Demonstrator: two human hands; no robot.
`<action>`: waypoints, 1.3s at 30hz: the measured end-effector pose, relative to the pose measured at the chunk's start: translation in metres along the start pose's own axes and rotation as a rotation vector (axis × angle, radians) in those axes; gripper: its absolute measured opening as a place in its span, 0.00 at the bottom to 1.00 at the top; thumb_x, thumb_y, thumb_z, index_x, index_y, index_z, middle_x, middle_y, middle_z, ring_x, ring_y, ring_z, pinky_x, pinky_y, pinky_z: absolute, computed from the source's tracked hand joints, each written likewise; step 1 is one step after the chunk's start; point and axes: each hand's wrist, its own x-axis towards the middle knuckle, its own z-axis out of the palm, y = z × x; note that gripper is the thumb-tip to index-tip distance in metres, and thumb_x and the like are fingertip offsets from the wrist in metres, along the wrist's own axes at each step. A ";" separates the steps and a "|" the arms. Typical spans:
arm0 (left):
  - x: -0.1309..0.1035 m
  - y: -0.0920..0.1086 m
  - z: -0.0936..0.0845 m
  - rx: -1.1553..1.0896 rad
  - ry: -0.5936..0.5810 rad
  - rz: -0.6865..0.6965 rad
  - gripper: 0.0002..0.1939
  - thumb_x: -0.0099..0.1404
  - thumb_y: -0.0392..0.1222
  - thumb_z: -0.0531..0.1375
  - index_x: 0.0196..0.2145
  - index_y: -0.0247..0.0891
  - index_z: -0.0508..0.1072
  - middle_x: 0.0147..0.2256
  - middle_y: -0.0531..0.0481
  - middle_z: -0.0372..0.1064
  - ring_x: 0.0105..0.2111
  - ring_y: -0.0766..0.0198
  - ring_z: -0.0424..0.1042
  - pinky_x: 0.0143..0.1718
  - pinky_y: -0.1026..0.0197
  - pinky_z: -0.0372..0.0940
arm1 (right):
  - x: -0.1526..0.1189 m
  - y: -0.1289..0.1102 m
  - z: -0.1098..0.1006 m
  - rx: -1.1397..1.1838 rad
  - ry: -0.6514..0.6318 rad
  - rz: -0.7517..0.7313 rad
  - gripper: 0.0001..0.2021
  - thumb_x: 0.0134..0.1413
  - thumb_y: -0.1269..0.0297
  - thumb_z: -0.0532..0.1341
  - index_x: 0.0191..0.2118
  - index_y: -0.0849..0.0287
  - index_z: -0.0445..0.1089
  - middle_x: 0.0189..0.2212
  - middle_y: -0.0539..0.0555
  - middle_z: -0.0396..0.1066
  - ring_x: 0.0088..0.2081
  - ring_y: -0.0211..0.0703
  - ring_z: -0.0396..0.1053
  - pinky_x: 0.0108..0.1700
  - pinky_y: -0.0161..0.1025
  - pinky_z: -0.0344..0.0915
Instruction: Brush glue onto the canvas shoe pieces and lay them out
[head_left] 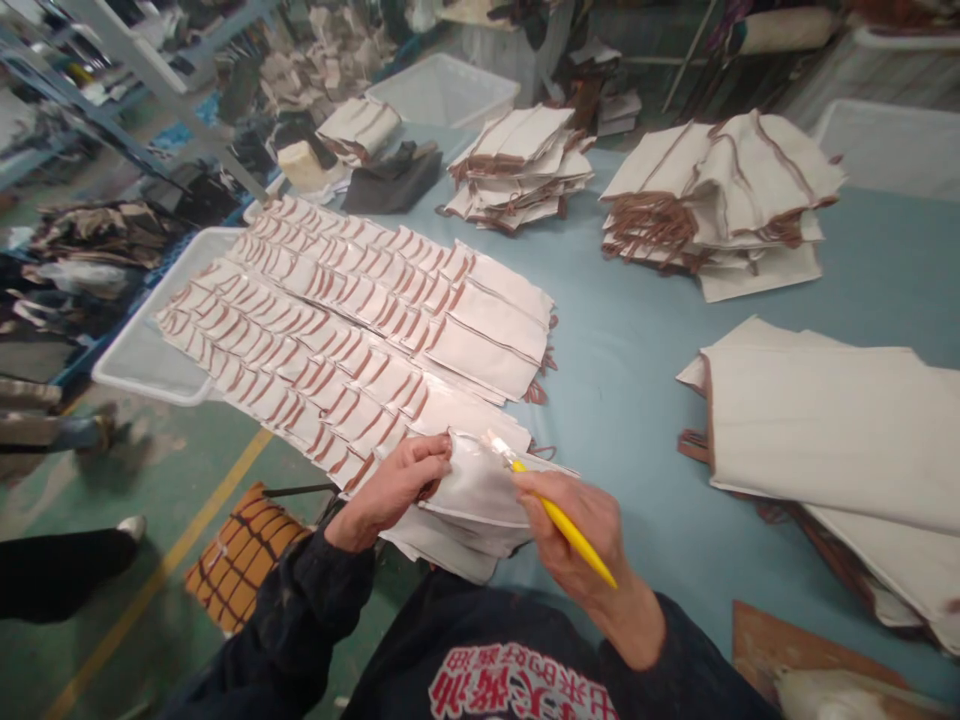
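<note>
My right hand [577,540] grips a brush with a yellow handle [566,530]. Its pale bristles [496,443] are at the surface of a white fabric piece [480,485] in front of me. With fingers and thumb closed on the left edge of that piece, my left hand [401,485] holds it, partly lifted. More pale fabric [450,540] lies beneath it near the table edge. Just beyond my hands, overlapping cream pieces with brown edging [345,300] spread in long rows. Wet-looking shine shows on the piece under the brush.
Stacks of cream pieces with brown trim stand at the back [517,160], far right [720,190] and near right [825,420] of the blue-green table [622,400]. White plastic bins [150,350] sit beside it. An orange checked cushion [247,560] is low left, near another person's leg [67,570].
</note>
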 end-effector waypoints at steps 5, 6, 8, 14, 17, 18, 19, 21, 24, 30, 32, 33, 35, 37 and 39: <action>-0.008 0.002 0.001 0.082 0.008 0.040 0.11 0.56 0.48 0.65 0.29 0.39 0.69 0.20 0.62 0.52 0.20 0.72 0.47 0.23 0.65 0.44 | -0.013 -0.009 0.005 -0.045 0.084 0.161 0.09 0.74 0.67 0.60 0.46 0.54 0.78 0.31 0.52 0.84 0.27 0.44 0.82 0.36 0.38 0.80; -0.009 0.002 0.002 0.112 0.006 0.056 0.11 0.57 0.48 0.65 0.29 0.40 0.68 0.20 0.62 0.52 0.21 0.71 0.48 0.24 0.65 0.45 | -0.013 -0.010 0.008 -0.038 0.073 0.146 0.09 0.74 0.67 0.59 0.45 0.54 0.78 0.31 0.52 0.84 0.27 0.44 0.82 0.36 0.38 0.80; -0.011 0.002 0.005 0.182 0.007 0.104 0.11 0.59 0.49 0.63 0.29 0.40 0.68 0.21 0.61 0.53 0.21 0.70 0.49 0.24 0.65 0.47 | -0.010 -0.012 0.014 -0.019 0.036 0.113 0.10 0.74 0.68 0.58 0.45 0.54 0.78 0.33 0.54 0.84 0.29 0.45 0.83 0.36 0.38 0.80; -0.020 0.006 0.014 0.393 0.004 0.279 0.09 0.64 0.45 0.59 0.28 0.39 0.70 0.25 0.55 0.63 0.28 0.63 0.61 0.32 0.62 0.58 | 0.009 -0.033 0.021 0.029 -0.046 -0.010 0.11 0.73 0.71 0.57 0.50 0.54 0.76 0.32 0.55 0.83 0.29 0.45 0.81 0.33 0.40 0.77; -0.025 0.005 0.015 0.471 -0.057 0.366 0.12 0.70 0.44 0.57 0.29 0.39 0.72 0.28 0.52 0.69 0.30 0.62 0.66 0.34 0.62 0.62 | 0.012 -0.046 0.019 0.023 -0.069 -0.067 0.10 0.75 0.69 0.55 0.49 0.55 0.74 0.28 0.53 0.80 0.25 0.44 0.77 0.30 0.40 0.73; -0.027 0.002 0.015 0.502 -0.068 0.416 0.13 0.72 0.43 0.56 0.29 0.39 0.71 0.28 0.52 0.70 0.29 0.62 0.67 0.34 0.62 0.62 | 0.012 -0.050 0.017 0.024 -0.068 -0.075 0.10 0.76 0.68 0.55 0.49 0.55 0.74 0.27 0.52 0.79 0.24 0.43 0.75 0.28 0.40 0.72; -0.028 -0.002 0.015 0.543 -0.066 0.480 0.13 0.73 0.41 0.55 0.29 0.40 0.70 0.28 0.51 0.69 0.29 0.62 0.67 0.33 0.62 0.62 | 0.010 -0.054 0.014 0.032 -0.061 -0.072 0.10 0.76 0.68 0.54 0.49 0.55 0.73 0.27 0.52 0.79 0.23 0.43 0.75 0.28 0.40 0.71; -0.030 -0.012 0.015 0.647 -0.032 0.657 0.14 0.73 0.36 0.54 0.28 0.41 0.67 0.27 0.52 0.67 0.28 0.63 0.67 0.32 0.62 0.62 | 0.004 -0.062 0.006 0.079 -0.032 -0.018 0.09 0.77 0.67 0.54 0.48 0.54 0.73 0.27 0.51 0.79 0.24 0.42 0.75 0.28 0.39 0.72; -0.035 -0.029 0.019 0.792 0.030 0.940 0.14 0.71 0.28 0.54 0.29 0.42 0.65 0.27 0.52 0.67 0.29 0.61 0.68 0.34 0.60 0.64 | -0.009 -0.068 -0.013 0.166 -0.031 0.192 0.08 0.77 0.66 0.57 0.48 0.53 0.74 0.27 0.48 0.79 0.25 0.40 0.77 0.30 0.36 0.75; -0.048 -0.051 0.034 0.933 0.083 1.108 0.14 0.70 0.23 0.54 0.34 0.42 0.68 0.29 0.49 0.72 0.30 0.59 0.71 0.35 0.58 0.68 | -0.017 -0.057 -0.038 0.199 0.194 0.656 0.18 0.77 0.52 0.58 0.39 0.57 0.77 0.18 0.46 0.72 0.17 0.37 0.69 0.22 0.32 0.69; -0.050 -0.053 0.038 0.957 0.075 1.132 0.13 0.69 0.23 0.54 0.36 0.42 0.69 0.29 0.49 0.73 0.31 0.58 0.72 0.36 0.57 0.69 | -0.011 -0.050 -0.037 0.205 0.207 0.739 0.22 0.75 0.46 0.59 0.36 0.57 0.76 0.17 0.47 0.71 0.16 0.37 0.68 0.20 0.32 0.67; -0.050 -0.055 0.039 0.973 0.077 1.143 0.13 0.69 0.23 0.55 0.37 0.42 0.70 0.29 0.48 0.74 0.31 0.57 0.73 0.37 0.57 0.70 | -0.009 -0.046 -0.035 0.200 0.192 0.756 0.22 0.74 0.44 0.60 0.35 0.57 0.76 0.17 0.47 0.71 0.16 0.37 0.67 0.20 0.32 0.67; -0.050 -0.056 0.040 1.008 0.092 1.159 0.13 0.68 0.24 0.55 0.37 0.42 0.70 0.30 0.47 0.75 0.31 0.57 0.74 0.39 0.56 0.71 | -0.004 -0.042 -0.032 0.170 0.112 0.749 0.23 0.74 0.44 0.59 0.34 0.57 0.77 0.18 0.48 0.72 0.16 0.37 0.68 0.20 0.32 0.66; -0.050 -0.058 0.041 1.036 0.106 1.164 0.12 0.68 0.24 0.55 0.36 0.41 0.70 0.30 0.47 0.76 0.31 0.57 0.74 0.40 0.56 0.71 | -0.002 -0.043 -0.029 0.131 0.005 0.725 0.24 0.74 0.45 0.58 0.31 0.56 0.76 0.17 0.48 0.72 0.16 0.37 0.68 0.21 0.33 0.65; -0.050 -0.060 0.041 1.044 0.101 1.154 0.12 0.69 0.24 0.55 0.36 0.41 0.70 0.30 0.48 0.76 0.31 0.57 0.75 0.40 0.56 0.71 | -0.001 -0.048 -0.025 0.128 -0.085 0.715 0.27 0.75 0.46 0.56 0.26 0.55 0.74 0.15 0.48 0.70 0.15 0.37 0.67 0.21 0.33 0.65</action>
